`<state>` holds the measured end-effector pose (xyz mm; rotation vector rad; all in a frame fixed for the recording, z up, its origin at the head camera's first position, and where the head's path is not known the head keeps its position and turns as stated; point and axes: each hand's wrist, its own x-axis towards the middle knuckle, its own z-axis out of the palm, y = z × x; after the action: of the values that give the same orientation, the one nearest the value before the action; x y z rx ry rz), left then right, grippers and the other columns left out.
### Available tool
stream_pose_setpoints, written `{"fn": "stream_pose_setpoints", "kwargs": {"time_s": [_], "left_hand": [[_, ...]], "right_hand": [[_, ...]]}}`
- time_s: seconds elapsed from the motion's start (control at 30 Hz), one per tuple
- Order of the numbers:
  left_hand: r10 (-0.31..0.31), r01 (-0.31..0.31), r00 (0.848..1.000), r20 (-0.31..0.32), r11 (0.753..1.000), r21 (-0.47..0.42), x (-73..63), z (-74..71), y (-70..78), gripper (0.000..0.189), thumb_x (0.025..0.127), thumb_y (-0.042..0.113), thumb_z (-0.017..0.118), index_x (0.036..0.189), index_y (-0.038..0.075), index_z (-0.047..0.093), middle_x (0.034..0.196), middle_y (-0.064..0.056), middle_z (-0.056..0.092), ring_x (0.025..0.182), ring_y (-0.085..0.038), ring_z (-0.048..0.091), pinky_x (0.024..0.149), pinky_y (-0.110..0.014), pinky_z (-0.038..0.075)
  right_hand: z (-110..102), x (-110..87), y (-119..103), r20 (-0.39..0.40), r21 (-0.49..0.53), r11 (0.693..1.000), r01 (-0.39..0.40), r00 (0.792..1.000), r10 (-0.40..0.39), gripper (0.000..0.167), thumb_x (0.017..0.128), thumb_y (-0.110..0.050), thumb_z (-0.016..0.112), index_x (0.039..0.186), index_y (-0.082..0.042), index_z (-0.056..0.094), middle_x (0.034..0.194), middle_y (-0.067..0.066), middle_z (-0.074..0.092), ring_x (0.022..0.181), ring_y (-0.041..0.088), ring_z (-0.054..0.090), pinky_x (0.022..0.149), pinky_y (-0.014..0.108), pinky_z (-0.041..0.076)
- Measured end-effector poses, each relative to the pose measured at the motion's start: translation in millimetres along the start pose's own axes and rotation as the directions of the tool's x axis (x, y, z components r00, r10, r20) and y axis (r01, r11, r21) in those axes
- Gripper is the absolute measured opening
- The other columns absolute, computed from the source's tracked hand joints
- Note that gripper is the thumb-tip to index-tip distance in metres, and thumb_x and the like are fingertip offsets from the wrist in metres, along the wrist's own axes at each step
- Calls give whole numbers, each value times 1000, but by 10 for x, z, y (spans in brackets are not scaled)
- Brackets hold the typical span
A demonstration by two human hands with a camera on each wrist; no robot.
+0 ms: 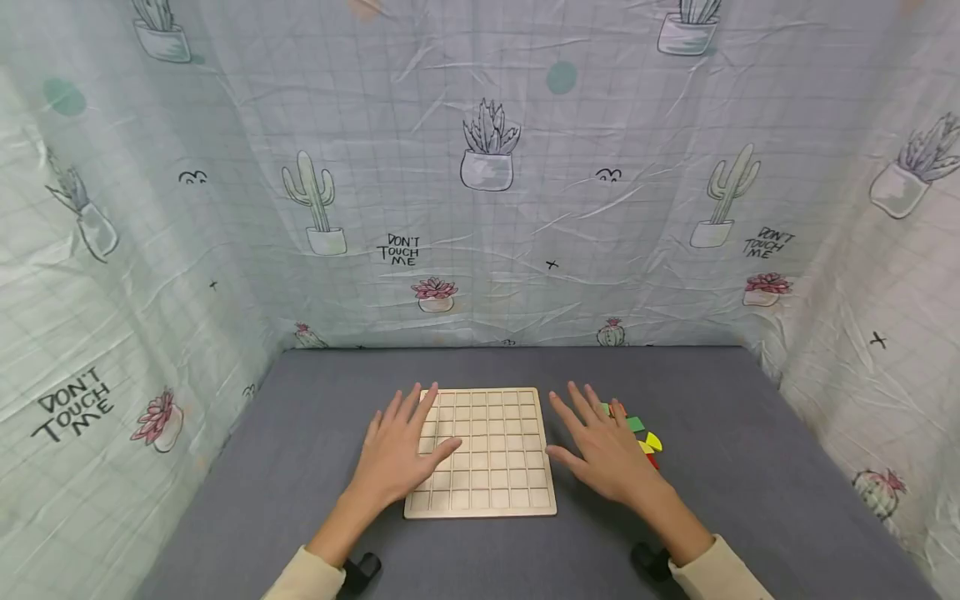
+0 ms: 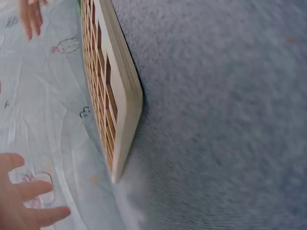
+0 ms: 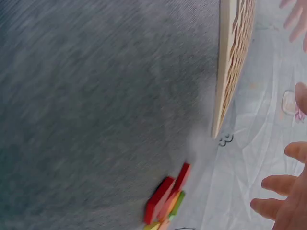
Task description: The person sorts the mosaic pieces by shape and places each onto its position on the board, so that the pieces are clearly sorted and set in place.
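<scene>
A square wooden grid board lies flat on the grey table, its face divided into many small cells. Over the board's left edge, my left hand hovers with fingers spread and nothing in its grasp. My right hand is held just past the board's right edge, fingers also spread, holding nothing. Partly hidden behind that hand is a small cluster of coloured pieces in green, yellow, red and orange. In the right wrist view, red blocks from the cluster rest on the table. The board shows thick, layered edges in the left wrist view.
The grey cloth-covered tabletop stretches out on both sides of the board. A pale curtain printed with cacti and lettering encloses the table at the back and both sides.
</scene>
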<state>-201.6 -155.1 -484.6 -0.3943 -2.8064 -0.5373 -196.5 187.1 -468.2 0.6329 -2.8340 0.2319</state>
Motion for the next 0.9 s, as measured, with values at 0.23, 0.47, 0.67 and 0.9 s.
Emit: {"fn": "stream_pose_setpoints", "kwargs": {"time_s": [0.23, 0.47, 0.67, 0.9], "left_hand": [[-93, 94, 996, 18, 940, -328, -12, -35, -170, 80, 100, 59, 58, 165, 26, 27, 155, -15, 49, 138, -40, 53, 104, -65, 47], [-154, 194, 981, 118, 811, -552, -20, 5, -381, 69, 106, 45, 57, 164, 18, 31, 147, -20, 56, 128, -35, 61, 97, -51, 56], [-181, 264, 964, 196, 754, -601, -23, 20, -479, 65, 105, 31, 62, 161, 11, 37, 127, -15, 68, 103, -24, 71, 80, -31, 60], [-167, 305, 946, 278, 749, -589, -38, 40, -577, 62, 100, 24, 69, 156, 9, 46, 113, -8, 70, 92, -18, 68, 70, -28, 56]], "right_hand": [[30, -35, 203, -3, 110, 994, -7, 1000, 7, 78, 100, -49, 65, 164, -17, 33, 167, 20, 32, 151, 44, 38, 115, 70, 35], [-1, -59, 396, -3, 165, 986, -32, 999, 33, 71, 100, -34, 69, 159, -8, 40, 157, 24, 46, 138, 46, 52, 105, 64, 47], [-2, -36, 604, -11, 235, 969, -78, 996, 83, 66, 97, -22, 73, 155, -6, 45, 143, 21, 58, 112, 37, 65, 80, 51, 57], [55, 67, 883, 40, 339, 933, -124, 992, 117, 56, 96, -8, 69, 149, -3, 52, 131, 22, 64, 106, 36, 69, 79, 51, 58]]}}
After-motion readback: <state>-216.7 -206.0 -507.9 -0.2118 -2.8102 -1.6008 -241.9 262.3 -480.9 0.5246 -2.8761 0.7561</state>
